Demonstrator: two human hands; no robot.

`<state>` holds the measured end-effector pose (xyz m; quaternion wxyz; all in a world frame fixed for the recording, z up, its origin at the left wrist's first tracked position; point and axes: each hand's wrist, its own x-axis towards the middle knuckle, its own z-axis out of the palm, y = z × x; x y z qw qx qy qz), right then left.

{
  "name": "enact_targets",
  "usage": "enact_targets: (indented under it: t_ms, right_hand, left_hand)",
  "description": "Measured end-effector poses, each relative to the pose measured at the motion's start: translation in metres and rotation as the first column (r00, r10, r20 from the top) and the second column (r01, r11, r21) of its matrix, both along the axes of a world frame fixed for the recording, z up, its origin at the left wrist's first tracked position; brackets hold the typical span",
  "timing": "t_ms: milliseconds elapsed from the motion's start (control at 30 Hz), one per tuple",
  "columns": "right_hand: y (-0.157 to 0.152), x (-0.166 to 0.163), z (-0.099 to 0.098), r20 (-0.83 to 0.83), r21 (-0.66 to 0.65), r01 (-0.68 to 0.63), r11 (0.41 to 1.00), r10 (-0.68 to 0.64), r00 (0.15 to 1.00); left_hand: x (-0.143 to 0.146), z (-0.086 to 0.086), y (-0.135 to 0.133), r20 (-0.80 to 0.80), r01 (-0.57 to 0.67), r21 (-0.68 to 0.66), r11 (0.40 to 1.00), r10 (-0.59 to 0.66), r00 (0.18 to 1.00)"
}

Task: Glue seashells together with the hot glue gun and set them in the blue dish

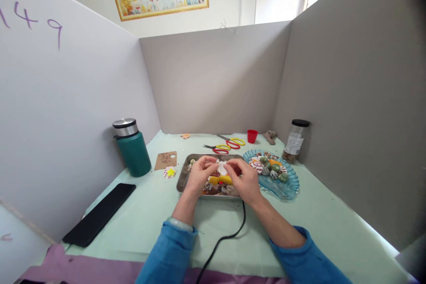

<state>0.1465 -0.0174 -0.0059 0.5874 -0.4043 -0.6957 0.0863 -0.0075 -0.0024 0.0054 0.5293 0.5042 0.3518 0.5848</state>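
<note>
Above a metal tray (180,183), my left hand (199,176) and my right hand (246,182) meet with pinched fingers. Between the fingertips is a small flat white piece (222,168), gripped from both sides; its exact kind is too small to tell. A tiny speckled spot shows by my left fingertips. Under my hands, a yellow piece (221,180) lies on top of the tray's contents. Stones or shells (226,190) in several colours fill the tray's near part, partly hidden by my hands.
Two pairs of scissors, one nearer (218,147) and one farther (234,142), lie behind the tray. A blue dish (293,191) holds shells and stones. Around stand a red cup (252,136), a jar (294,142) and a green bottle (133,153). A black phone-like slab (100,215) and cord (221,240) lie nearer.
</note>
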Motion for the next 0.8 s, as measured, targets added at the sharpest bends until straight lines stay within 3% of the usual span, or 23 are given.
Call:
enact_targets:
  t_ms: [200, 500, 667, 800]
  right_hand:
    - [-0.0003, 0.002, -0.0016, 0.149, 0.021, -0.153, 0.988, 0.149, 0.978]
    - [0.0025, 0.0032, -0.0035, 0.262, 0.087, -0.196, 0.977, 0.167, 0.95]
    - [0.0032, 0.0027, -0.0033, 0.163, 0.108, -0.195, 0.975, 0.176, 0.971]
    - [0.0031, 0.0033, -0.0013, -0.006, 0.005, -0.178, 0.984, 0.178, 0.984]
  left_hand:
    - [-0.0023, -0.0019, 0.0028, 0.017, -0.085, -0.027, 0.996, 0.085, 0.996]
    - [-0.0059, -0.0018, 0.0028, -0.001, -0.075, -0.054, 0.996, 0.075, 0.997]
    - [-0.0051, -0.0014, 0.0028, 0.004, 0.026, -0.056, 0.998, -0.026, 1.0]
    - [-0.0034, 0.0007, 0.0013, -0.059, -0.043, -0.026, 0.999, 0.042, 0.997]
